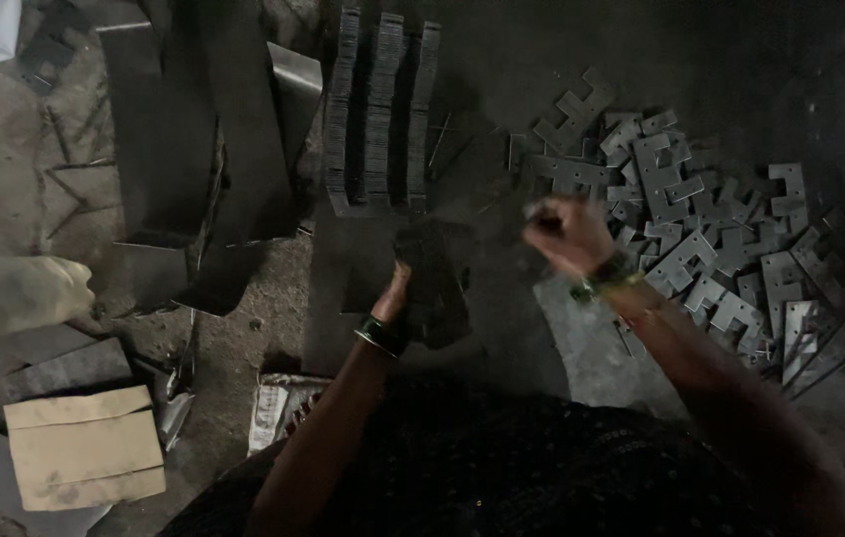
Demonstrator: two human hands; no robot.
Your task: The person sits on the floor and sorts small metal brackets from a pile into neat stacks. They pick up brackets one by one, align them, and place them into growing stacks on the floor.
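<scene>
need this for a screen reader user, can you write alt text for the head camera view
Seen from above in dim light, a person's left hand grips a dark stack of flat metal plates while the right hand is closed in a fist beside a loose grey pile of notched metal stampings. Upright rows of stacked dark plates stand behind; a tan cardboard piece lies lower left.

- Left hand (397, 288): closed around a dark stack of flat metal pieces (434, 283), held upright over the floor; a green bangle (380, 335) circles the wrist.
- Right hand (566, 234): clenched, raised beside the stack, not touching it; contents cannot be told.
- Loose pile of notched grey metal plates (701, 229): spread on the floor to the right.
- Three upright rows of stacked plates (380, 109): standing ahead of the hands.
- Cardboard piece (84, 447): lower left.
</scene>
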